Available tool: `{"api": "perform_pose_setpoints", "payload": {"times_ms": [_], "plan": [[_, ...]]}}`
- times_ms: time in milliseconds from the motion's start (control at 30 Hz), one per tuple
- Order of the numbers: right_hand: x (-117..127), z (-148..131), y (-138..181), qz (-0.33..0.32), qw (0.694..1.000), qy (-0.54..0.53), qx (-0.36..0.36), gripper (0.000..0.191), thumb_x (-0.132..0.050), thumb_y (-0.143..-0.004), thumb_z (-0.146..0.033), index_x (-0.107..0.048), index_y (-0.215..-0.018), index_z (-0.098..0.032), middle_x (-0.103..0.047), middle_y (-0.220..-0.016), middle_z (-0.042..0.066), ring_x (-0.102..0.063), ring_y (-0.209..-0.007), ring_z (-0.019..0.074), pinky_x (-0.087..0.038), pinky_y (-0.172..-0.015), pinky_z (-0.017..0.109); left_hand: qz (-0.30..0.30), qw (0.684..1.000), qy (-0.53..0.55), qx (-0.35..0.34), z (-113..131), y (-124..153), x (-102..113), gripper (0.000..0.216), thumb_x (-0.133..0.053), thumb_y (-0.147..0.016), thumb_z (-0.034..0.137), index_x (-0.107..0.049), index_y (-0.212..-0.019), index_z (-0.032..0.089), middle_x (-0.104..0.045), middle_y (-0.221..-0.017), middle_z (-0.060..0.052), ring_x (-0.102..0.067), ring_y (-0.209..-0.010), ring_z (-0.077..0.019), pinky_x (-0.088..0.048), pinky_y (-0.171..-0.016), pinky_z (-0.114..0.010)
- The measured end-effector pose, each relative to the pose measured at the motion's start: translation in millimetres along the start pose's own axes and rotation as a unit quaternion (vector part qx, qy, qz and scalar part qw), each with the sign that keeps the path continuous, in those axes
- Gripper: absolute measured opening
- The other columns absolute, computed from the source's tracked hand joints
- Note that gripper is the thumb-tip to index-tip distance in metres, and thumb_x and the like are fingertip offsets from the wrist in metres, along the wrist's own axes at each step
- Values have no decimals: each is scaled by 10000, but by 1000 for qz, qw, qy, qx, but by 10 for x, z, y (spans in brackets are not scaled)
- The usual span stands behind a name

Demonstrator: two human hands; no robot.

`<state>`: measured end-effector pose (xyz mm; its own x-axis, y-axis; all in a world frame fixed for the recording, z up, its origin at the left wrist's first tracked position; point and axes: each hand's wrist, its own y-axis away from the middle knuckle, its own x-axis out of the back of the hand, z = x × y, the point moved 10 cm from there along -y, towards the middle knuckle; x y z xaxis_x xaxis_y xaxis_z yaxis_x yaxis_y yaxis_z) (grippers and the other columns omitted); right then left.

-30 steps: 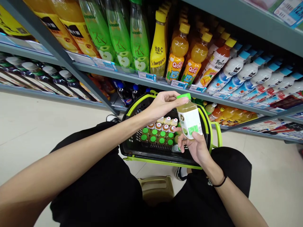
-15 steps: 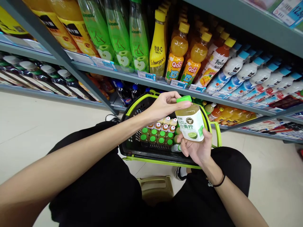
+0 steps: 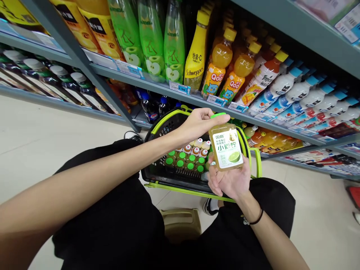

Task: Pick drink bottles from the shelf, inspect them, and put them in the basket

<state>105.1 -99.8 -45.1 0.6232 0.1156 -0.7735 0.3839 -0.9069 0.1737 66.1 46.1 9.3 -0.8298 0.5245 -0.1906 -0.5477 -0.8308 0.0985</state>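
Observation:
A juice bottle [image 3: 226,146] with a green cap, pale yellow liquid and a white lime-printed label is held above the basket, its label facing me. My left hand [image 3: 201,122] pinches the bottle's cap between thumb and fingers. From below, my right hand [image 3: 232,180] cups the bottle's base, palm up, fingers curled around its lower left. Beneath both hands stands a black shopping basket [image 3: 152,176] with a lime-green rim. Inside it, several green-capped bottles [image 3: 181,164] sit in rows beside several white-capped ones [image 3: 195,150].
Ahead runs a grey shelf [image 3: 157,84] of drinks, including green apple soda bottles [image 3: 151,48], a yellow Schweppes bottle [image 3: 196,52] and Qoo bottles [image 3: 216,67]. Dark cola bottles [image 3: 150,107] stand on the lower level. A beige stool [image 3: 181,221] is on the floor between my legs.
The bottle has turned so its label faces me more squarely. My right hand has loosened and shifted lower under the base; my left hand stays at the cap. The view has shifted slightly.

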Motion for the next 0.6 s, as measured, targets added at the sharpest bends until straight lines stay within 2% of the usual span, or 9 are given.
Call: {"api": "perform_pose_setpoints", "payload": {"times_ms": [200, 467, 600], "plan": [[17, 7, -19, 9, 1000, -9, -1, 696, -373, -933, -712, -668, -1081, -99, -643, -683, 78, -537, -487, 183, -368, -428, 268, -11, 1000, -14, 8, 29, 32, -25, 387, -747, -904, 310, -474, -671, 165, -480, -592, 63, -418, -542, -53, -268, -534, -214], [20, 11, -8, 0, 1000, -8, 6, 747, -299, -940, -744, -665, -1073, -107, -647, -668, 89, -521, -502, 190, -382, -425, 272, -13, 1000, -6, 24, 42, 44, -64, 396, -724, -928, 257, -445, -661, 169, -474, -583, 64, -415, -536, -47, -281, -530, -205], [14, -35, 8, 9, 1000, 3, 22, 745, -308, -966, -727, -675, -1141, -102, -674, -743, 105, -603, -565, 218, -440, -439, 289, -2, 999, -11, 44, -3, 41, -27, 353, -726, -930, 307, -498, -707, 156, -545, -646, 36, -487, -585, -64, -343, -572, -207]]}}
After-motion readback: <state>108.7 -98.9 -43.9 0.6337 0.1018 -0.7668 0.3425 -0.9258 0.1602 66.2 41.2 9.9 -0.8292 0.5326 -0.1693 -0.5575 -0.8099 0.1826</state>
